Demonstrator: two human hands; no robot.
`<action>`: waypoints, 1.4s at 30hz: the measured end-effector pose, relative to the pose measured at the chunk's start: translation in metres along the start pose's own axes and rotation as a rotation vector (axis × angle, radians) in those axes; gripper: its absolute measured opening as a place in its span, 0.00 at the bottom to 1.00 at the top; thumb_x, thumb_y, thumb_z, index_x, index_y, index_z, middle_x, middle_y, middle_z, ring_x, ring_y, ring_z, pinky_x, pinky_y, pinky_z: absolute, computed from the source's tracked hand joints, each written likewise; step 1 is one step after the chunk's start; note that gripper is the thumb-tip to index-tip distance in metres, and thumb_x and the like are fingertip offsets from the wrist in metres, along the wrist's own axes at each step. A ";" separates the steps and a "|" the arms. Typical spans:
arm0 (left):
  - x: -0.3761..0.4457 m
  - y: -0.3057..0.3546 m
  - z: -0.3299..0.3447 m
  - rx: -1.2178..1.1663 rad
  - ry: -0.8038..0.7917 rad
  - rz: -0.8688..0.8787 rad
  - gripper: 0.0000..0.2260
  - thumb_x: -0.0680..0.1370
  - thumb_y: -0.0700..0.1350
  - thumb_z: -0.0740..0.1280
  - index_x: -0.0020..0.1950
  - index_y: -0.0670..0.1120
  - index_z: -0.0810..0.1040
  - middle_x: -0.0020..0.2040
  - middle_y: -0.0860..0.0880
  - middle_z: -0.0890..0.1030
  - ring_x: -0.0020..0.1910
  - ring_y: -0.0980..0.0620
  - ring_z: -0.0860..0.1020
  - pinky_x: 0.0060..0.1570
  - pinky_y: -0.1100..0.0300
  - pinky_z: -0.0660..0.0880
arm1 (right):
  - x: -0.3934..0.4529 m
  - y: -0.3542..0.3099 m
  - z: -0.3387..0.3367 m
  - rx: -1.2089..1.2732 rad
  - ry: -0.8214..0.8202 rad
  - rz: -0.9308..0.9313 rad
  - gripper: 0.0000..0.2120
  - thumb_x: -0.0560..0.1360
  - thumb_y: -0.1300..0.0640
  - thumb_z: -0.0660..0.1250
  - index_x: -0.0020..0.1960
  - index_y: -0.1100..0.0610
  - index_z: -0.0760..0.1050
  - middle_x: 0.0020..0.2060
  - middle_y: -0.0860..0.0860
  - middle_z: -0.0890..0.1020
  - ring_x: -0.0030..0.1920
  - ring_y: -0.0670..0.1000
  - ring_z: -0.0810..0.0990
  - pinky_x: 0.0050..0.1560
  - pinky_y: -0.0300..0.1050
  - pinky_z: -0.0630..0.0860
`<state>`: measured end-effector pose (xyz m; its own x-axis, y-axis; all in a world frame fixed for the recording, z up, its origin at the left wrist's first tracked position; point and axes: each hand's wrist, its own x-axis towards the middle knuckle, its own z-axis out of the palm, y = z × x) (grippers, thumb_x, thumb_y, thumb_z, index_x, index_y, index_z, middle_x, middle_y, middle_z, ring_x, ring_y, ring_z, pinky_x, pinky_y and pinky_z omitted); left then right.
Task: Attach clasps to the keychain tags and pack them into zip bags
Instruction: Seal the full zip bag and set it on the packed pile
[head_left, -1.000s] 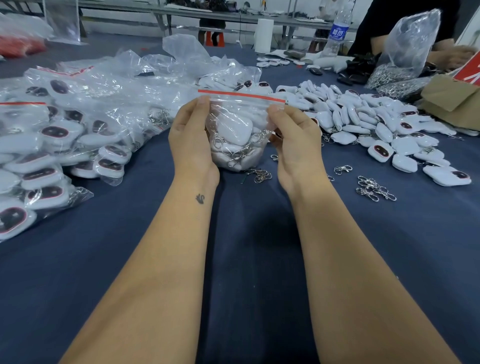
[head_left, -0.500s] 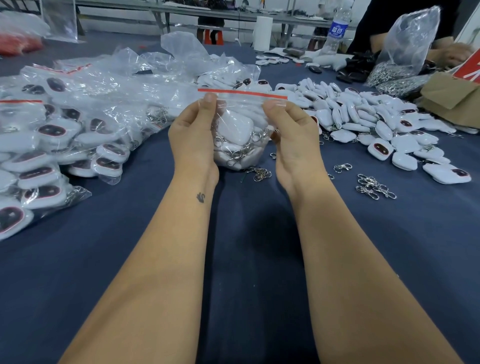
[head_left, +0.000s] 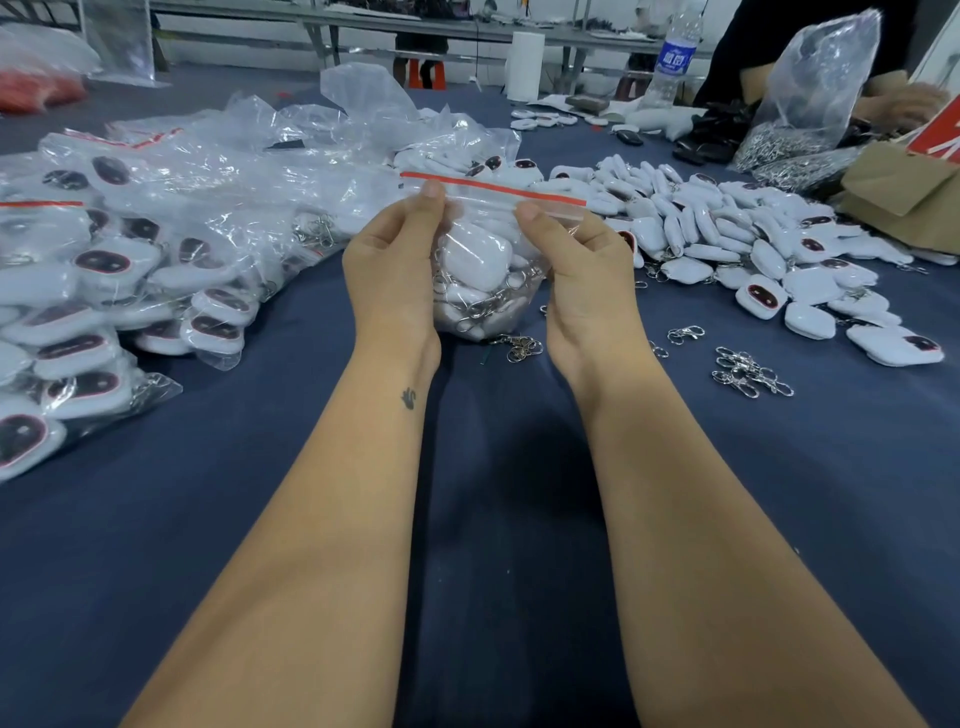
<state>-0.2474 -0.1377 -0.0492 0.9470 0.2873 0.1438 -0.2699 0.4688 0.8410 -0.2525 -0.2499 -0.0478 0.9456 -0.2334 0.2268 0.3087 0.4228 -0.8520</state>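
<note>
Up front, the thumb tips of both hands press against the top strip of a clear zip bag (head_left: 485, 260), just under its red line. The left hand (head_left: 389, 270) pinches the strip near its left end, fingers curled behind the plastic; the right hand (head_left: 582, 275) pinches it further right, with a short length of the strip sticking out past the thumb. The bag hangs between the two hands, its bottom resting on the blue tablecloth (head_left: 260, 519), and it is full of white keychain tags (head_left: 475, 257) with metal clasps (head_left: 480, 306) showing through near the bottom.

Just beside the bag's lower edge lies a loose clasp (head_left: 519, 347) on the cloth. Further right lies a small cluster of clasps (head_left: 748, 371), and beyond it a wide heap of loose tags (head_left: 753, 249), some showing a dark oval face. To the left, a big pile of filled bags (head_left: 130, 270) covers the cloth. At the far right sit a brown cardboard box (head_left: 904, 202), a plastic bag of metal parts (head_left: 810, 104) and another person's hand (head_left: 904, 104). A water bottle (head_left: 672, 62) and a white roll (head_left: 524, 65) stand at the far edge.
</note>
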 end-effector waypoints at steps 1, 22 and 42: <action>-0.001 0.000 0.001 0.043 -0.014 0.008 0.10 0.78 0.43 0.71 0.35 0.46 0.82 0.34 0.51 0.82 0.35 0.53 0.79 0.41 0.58 0.79 | 0.000 0.000 0.000 0.010 0.000 0.000 0.04 0.75 0.68 0.69 0.44 0.62 0.79 0.36 0.54 0.83 0.39 0.51 0.82 0.42 0.42 0.80; -0.008 0.001 0.003 0.222 -0.144 -0.011 0.06 0.76 0.44 0.73 0.40 0.45 0.81 0.32 0.47 0.81 0.24 0.51 0.77 0.19 0.61 0.71 | -0.003 0.001 0.000 -0.054 -0.085 0.054 0.06 0.74 0.67 0.70 0.38 0.61 0.79 0.30 0.54 0.82 0.30 0.53 0.81 0.31 0.44 0.78; -0.002 0.001 0.002 0.001 -0.053 -0.072 0.11 0.80 0.47 0.67 0.40 0.46 0.82 0.37 0.50 0.84 0.37 0.54 0.81 0.37 0.62 0.78 | 0.001 -0.004 -0.002 0.128 0.011 0.107 0.07 0.78 0.66 0.66 0.41 0.61 0.78 0.31 0.52 0.83 0.31 0.48 0.82 0.33 0.41 0.79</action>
<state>-0.2488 -0.1396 -0.0478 0.9719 0.2081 0.1102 -0.2005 0.4862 0.8505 -0.2529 -0.2534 -0.0450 0.9726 -0.1908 0.1325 0.2181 0.5538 -0.8036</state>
